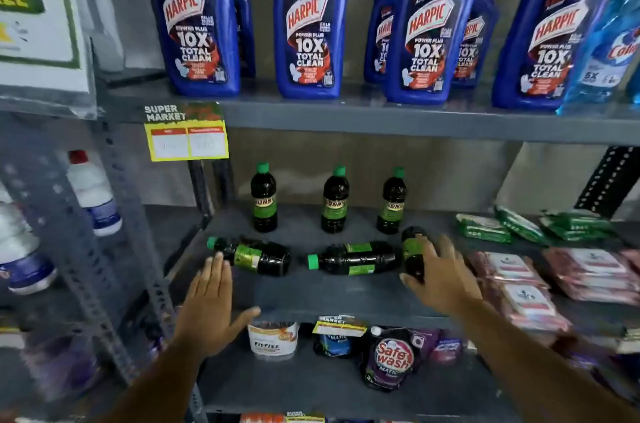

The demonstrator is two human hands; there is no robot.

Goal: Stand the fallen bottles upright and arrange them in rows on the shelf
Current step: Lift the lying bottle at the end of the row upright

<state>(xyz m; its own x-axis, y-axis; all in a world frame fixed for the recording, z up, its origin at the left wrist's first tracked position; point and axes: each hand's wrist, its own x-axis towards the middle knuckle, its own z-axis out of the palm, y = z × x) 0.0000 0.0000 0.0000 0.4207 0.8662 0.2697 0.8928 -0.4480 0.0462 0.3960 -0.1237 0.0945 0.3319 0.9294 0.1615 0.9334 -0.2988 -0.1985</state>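
Note:
Three dark bottles with green caps and green labels stand upright in a back row on the grey middle shelf (311,298): left (264,199), middle (335,201), right (392,201). In front of them, one bottle (254,255) lies on its side with its cap pointing left. A second fallen bottle (353,259) lies the same way. A third fallen bottle (413,251) lies with its base toward the back. My right hand (440,279) rests on this third bottle, fingers curled around it. My left hand (211,308) hovers flat and empty just in front of the left fallen bottle.
Blue Harpic bottles (308,21) fill the shelf above. Green packets (485,227) and pink packets (519,280) lie on the right of the middle shelf. White bottles (91,194) stand at left. Pouches (391,358) sit on the shelf below.

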